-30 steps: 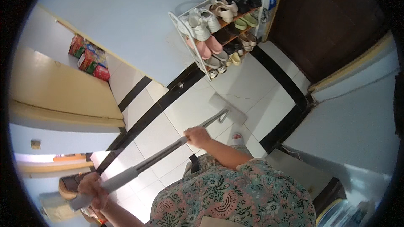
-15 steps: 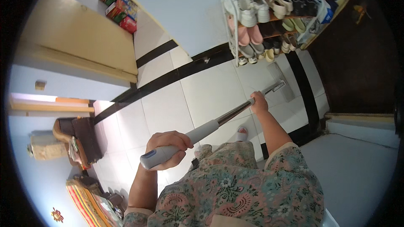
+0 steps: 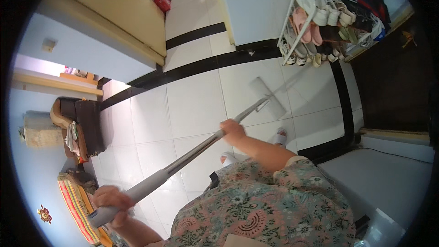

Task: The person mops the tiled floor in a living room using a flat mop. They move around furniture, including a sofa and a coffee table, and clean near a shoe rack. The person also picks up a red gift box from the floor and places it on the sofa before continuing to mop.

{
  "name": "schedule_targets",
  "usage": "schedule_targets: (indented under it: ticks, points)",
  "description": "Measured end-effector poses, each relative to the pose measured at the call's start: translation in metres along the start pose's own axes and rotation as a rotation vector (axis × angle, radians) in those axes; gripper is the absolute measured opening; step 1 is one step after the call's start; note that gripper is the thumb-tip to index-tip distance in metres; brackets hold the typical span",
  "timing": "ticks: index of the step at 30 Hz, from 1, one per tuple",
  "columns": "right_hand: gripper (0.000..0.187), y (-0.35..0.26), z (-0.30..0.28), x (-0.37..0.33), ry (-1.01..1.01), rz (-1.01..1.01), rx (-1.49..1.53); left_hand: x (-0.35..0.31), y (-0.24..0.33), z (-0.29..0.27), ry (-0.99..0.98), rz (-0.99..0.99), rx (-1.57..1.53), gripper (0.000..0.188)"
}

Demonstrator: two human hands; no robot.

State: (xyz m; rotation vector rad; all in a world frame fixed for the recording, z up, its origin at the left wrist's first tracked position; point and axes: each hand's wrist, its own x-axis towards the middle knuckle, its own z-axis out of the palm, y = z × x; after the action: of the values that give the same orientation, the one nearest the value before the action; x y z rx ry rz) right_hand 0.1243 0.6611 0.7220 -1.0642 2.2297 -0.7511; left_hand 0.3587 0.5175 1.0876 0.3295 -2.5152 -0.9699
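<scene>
Glossy white floor tiles (image 3: 192,110) stretch before me, edged by bands of black tile (image 3: 196,67). A white tubular-metal shoe rack (image 3: 314,7) stands along the pale blue wall (image 3: 251,13) near a dark brown door (image 3: 384,87); off left sits a dark brown padded armchair (image 3: 89,128).

Floral outfit, pale slippers

Top (image 3: 256,201), lower center of frame: grey-green ground, pink fan-shaped motifs, small white flowers, dark leafy sprigs. Sleeve (image 3: 308,176) at lower right same print, plain cream edging (image 3: 295,161). Plain cream panel (image 3: 244,241) at bottom edge. Short black tab (image 3: 213,179) left of garment. Slippers (image 3: 228,159) whitish, open-toed, center and right of center. Left hand (image 3: 112,201) and right hand (image 3: 232,131) bare, left blurred.
</scene>
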Motion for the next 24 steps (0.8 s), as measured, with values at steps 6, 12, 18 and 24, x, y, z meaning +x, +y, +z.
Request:
schedule_targets:
  ticks: [6, 12, 18, 24]
  points:
    - [0.008, -0.141, 0.104, -0.001, -0.143, -0.342, 0.116, -0.09, -0.013, -0.124, 0.151, 0.039, 0.07, 0.029]
    - [0.01, -0.175, 0.11, -0.001, -0.399, -0.347, 0.063, -0.134, -0.04, -0.134, 0.457, -0.017, -0.164, 0.024]
    - [0.017, -0.086, 0.067, -0.017, -0.266, -0.179, -0.087, -0.14, -0.055, -0.054, 0.607, -0.224, -0.357, 0.019]
    - [0.008, 0.102, -0.008, -0.068, 0.029, 0.19, -0.094, -0.091, -0.052, 0.107, 0.228, -0.322, -0.518, 0.016]
